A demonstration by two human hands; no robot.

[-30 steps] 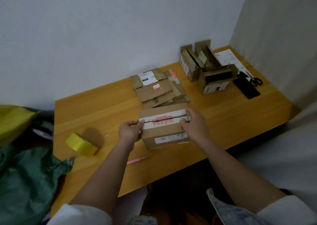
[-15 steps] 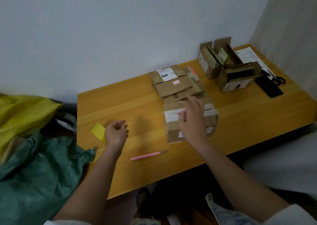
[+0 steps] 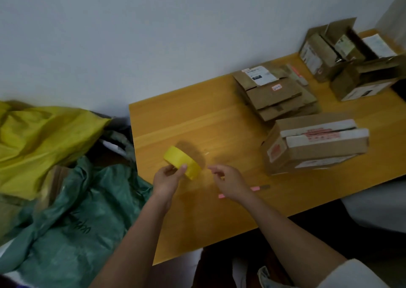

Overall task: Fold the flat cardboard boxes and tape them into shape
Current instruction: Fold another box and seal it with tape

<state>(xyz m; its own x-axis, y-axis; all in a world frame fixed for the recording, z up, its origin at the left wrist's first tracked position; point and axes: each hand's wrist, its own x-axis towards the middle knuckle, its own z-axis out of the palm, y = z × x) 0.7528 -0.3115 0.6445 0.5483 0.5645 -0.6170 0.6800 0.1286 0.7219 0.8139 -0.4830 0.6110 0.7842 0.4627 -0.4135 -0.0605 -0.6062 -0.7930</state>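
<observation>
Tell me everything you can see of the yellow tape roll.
The yellow tape roll is a wide ring of plain, bright yellow tape, with no print that shows. The left hand grips it at its near edge, thumb on the outer band, tilted, over the left part of the wooden table. Whether it rests on the table cannot be told. The right hand is close beside it, fingers loosely curled, not touching it.
</observation>
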